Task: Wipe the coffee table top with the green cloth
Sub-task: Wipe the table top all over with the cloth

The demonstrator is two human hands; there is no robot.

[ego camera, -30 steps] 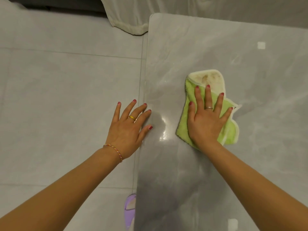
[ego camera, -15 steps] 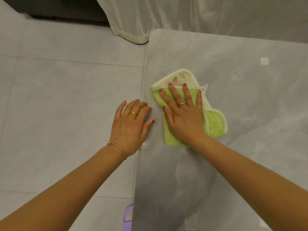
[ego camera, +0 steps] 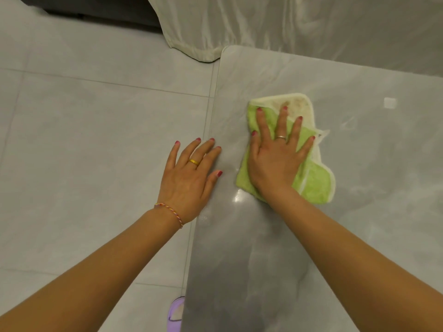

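Note:
The green cloth (ego camera: 314,183), folded with a stained cream side showing at its far end, lies flat on the glossy grey marble coffee table top (ego camera: 371,144), a short way in from the left edge. My right hand (ego camera: 275,159) presses down on it with fingers spread and straight. My left hand (ego camera: 189,173) lies flat with fingers extended at the table's left edge, its fingertips and thumb on the top and the palm out over the floor.
Pale grey floor tiles (ego camera: 96,140) spread to the left of the table. Cream fabric (ego camera: 215,27) hangs down past the table's far left corner. A purple slipper (ego camera: 176,312) peeks out beneath the table's near left edge.
My right hand has slid the cloth back to the right, away from the left edge, after sweeping it leftward. My left hand's fingers have straightened at the table edge.

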